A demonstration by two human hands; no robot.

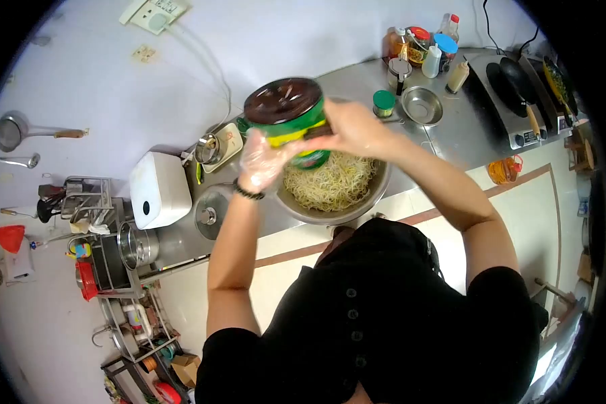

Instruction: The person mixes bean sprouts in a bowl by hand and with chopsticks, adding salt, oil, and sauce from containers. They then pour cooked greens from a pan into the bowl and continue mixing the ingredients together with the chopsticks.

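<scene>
A large jar [286,124] with a dark brown lid and a green and yellow label is held up over the counter. On its left side is my left hand [262,161], in a clear plastic glove, its fingers closed on the jar. My right hand [347,128] grips the jar from the right. Beneath the jar sits a wide metal bowl [382,190] filled with bean sprouts [330,183]. The jar and hands hide the bowl's far side. A small green-lidded container [384,101] stands to the right of my right hand.
Left of the bowl are a glass pot lid [209,215], a white appliance [159,189] and a small tray [230,145]. A metal dish [422,106], sauce bottles [432,60] and a cooktop with a black pan [512,84] lie to the right.
</scene>
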